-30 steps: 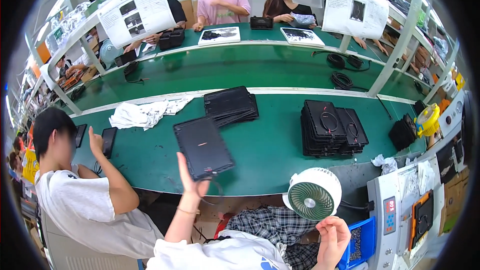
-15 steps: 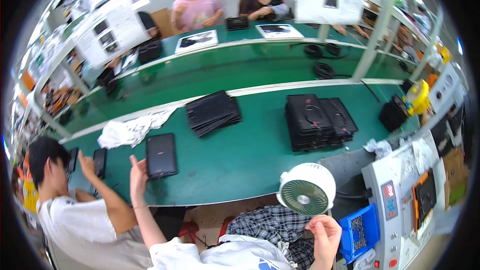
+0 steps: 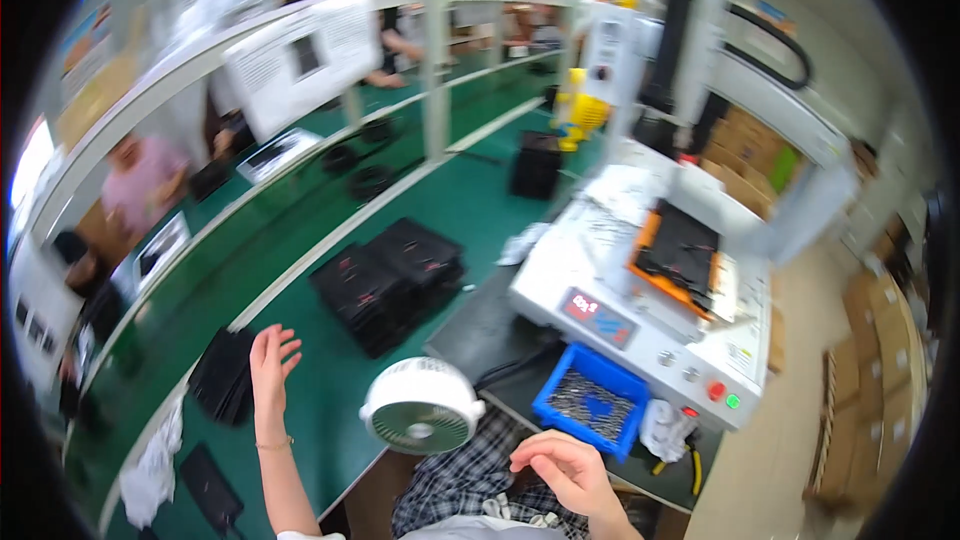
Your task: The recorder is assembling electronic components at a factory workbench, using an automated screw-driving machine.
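My left hand (image 3: 271,378) is raised over the green table with fingers stretched out and nothing in it. It is beside a stack of flat black panels (image 3: 224,376). My right hand (image 3: 567,470) hovers in front of a blue bin (image 3: 634,422) of small metal screws. Its fingers are loosely bent, with the thumb apart, and nothing shows in them. A round white fan (image 3: 420,402) stands between my hands. Farther off are stacked black cases (image 3: 375,285). To the right, a white machine (image 3: 640,310) carries a black part (image 3: 682,250) in an orange fixture.
A black tablet-like device (image 3: 210,488) and a white cloth (image 3: 152,470) lie at the left. Beyond the stacks stand a black box (image 3: 536,164) and a yellow fan (image 3: 578,112). Brown cartons (image 3: 868,390) line the far right. People work across the bench.
My view has swung right toward the machine. The left hand has moved from beside the tablet-like device to near the panel stack. The right hand's pinched fingers have loosened.
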Action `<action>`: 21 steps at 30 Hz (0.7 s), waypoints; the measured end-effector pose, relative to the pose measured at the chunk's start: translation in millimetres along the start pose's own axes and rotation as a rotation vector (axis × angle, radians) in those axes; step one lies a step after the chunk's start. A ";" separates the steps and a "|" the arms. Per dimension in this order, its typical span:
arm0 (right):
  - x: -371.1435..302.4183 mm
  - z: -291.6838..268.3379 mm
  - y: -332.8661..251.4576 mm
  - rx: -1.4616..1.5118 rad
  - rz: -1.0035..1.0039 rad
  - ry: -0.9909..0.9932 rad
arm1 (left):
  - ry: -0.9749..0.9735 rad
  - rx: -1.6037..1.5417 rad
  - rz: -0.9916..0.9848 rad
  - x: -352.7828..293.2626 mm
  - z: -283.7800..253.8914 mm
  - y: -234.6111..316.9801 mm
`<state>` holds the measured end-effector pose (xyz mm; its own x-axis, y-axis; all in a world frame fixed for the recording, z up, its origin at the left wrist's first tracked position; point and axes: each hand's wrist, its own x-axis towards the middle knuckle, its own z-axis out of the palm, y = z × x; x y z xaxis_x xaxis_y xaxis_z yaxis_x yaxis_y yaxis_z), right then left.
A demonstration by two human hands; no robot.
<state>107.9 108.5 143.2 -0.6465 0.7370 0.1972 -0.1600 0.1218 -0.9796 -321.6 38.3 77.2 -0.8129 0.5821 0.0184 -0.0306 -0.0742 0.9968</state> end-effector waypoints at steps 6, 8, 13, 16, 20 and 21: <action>-11.6 -98.5 -80.8 -0.957 -0.204 0.726 | 0.097 -0.082 -0.071 56.7 61.7 -36.1; -19.2 -127.5 -87.8 -1.216 -0.102 0.952 | 0.115 -0.049 -0.015 64.3 65.8 -40.9; -72.3 -148.9 -45.1 -1.542 -0.169 1.131 | 0.200 -0.159 0.152 63.6 62.5 -41.0; -102.2 -145.1 -2.6 -1.557 -0.045 1.178 | 0.187 -0.161 0.143 61.6 60.9 -40.1; -116.1 -147.5 26.8 -1.505 0.111 1.124 | 0.134 -0.123 0.078 63.0 65.9 -46.2; -116.1 -147.9 28.7 -1.560 0.143 1.120 | 0.135 -0.123 0.076 62.8 66.6 -48.8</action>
<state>288.7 124.8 86.4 0.2108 0.7433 0.6349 0.9613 -0.0399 -0.2725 -332.4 132.4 34.9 -0.8861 0.4574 0.0748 -0.0296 -0.2169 0.9757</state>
